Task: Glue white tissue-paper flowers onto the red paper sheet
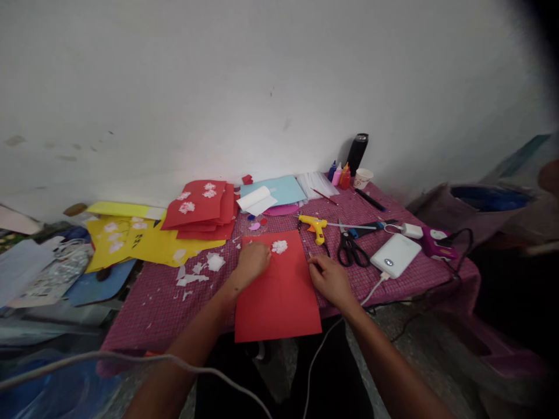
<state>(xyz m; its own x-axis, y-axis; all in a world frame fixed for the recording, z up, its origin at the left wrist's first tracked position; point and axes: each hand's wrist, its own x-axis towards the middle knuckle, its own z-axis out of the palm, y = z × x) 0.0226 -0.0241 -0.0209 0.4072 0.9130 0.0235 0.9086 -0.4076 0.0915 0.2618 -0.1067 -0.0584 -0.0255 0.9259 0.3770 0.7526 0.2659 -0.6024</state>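
A sheet of red paper (279,302) lies before me and hangs a little over the table's front edge. Near its top sits a white crumpled-paper flower (279,247). My left hand (254,260) rests on the sheet's left side with its fingers curled closed; whatever they may hold is hidden. At the right edge of the sheet is my right hand (331,279), thumb and fingers drawn together in a pinch. Anything between those fingertips is too small to make out. Just beyond it lie a yellow glue gun (315,226) and black-handled scissors (349,250).
Red sheets with white flowers (198,203) are stacked at the back left, over yellow paper (152,244). Torn white scraps (192,278) litter the cloth. On the right are a white power bank (395,256), a purple socket block (438,244) and cables. A black bottle (358,152) stands behind.
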